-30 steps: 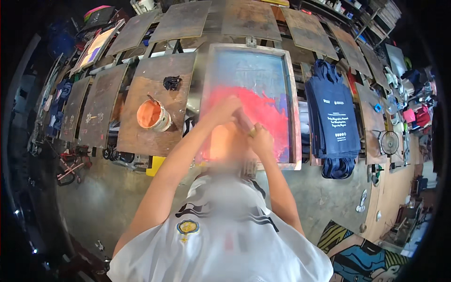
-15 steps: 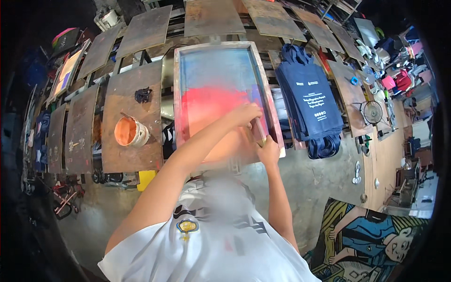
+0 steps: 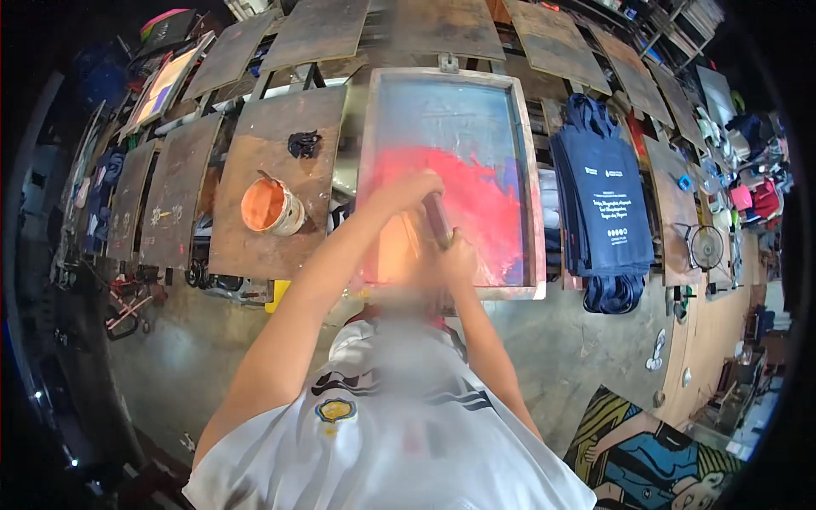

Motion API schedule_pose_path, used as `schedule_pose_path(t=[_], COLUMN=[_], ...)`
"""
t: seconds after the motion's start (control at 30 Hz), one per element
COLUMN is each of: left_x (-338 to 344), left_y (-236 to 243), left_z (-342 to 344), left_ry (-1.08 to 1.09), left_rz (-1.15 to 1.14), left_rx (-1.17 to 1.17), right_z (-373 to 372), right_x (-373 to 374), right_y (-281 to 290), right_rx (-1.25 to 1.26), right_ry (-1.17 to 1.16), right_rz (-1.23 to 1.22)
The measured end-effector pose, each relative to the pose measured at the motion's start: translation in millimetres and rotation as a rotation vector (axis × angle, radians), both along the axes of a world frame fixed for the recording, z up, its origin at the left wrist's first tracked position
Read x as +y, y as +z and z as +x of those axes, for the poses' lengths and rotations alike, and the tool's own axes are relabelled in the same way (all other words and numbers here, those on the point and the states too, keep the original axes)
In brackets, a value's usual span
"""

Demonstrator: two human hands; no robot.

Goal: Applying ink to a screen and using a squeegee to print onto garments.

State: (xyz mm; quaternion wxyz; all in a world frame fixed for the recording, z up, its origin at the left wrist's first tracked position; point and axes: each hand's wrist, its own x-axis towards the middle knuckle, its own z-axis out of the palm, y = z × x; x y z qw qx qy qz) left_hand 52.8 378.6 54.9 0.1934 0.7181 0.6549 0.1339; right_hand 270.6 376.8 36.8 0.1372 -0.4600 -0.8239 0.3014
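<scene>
A wood-framed printing screen lies before me, its mesh blue at the far end and smeared with red and orange ink nearer me. My left hand is closed round the far end of a squeegee. At the near end of the same squeegee, my right hand is wrapped round the handle. The tool slants over the near half of the mesh, between its middle and left side. Its lower edge is mostly hidden by my hands and a blurred patch.
To the left, a tub of orange ink and a crumpled black rag sit on a brown board. Dark blue tote bags are stacked right of the screen. More boards line the far side.
Both hands have carried the squeegee leftward across the mesh, away from the screen's right side. Red ink now covers more of the right part. The whole view has shifted, placing the screen farther right.
</scene>
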Motion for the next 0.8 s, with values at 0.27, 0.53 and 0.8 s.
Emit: schedule_pose_path(t=[0.27,0.53,0.8], left_x=[28,50,7], left_y=[-13,-16,-5], left_z=[27,76,13], left_ry=[-0.044,-0.035,0.012], left_rz=[0.077,0.204,0.180], left_rx=[0.113,0.116,0.175], right_z=[27,67,-3], right_x=[21,50,-9], right_y=[-6,-9,-18], right_rx=[-0.100,-0.103,-0.149], right_ry=[-0.023,-0.062,-0.067], right_rz=[-0.067,-0.006,0.100])
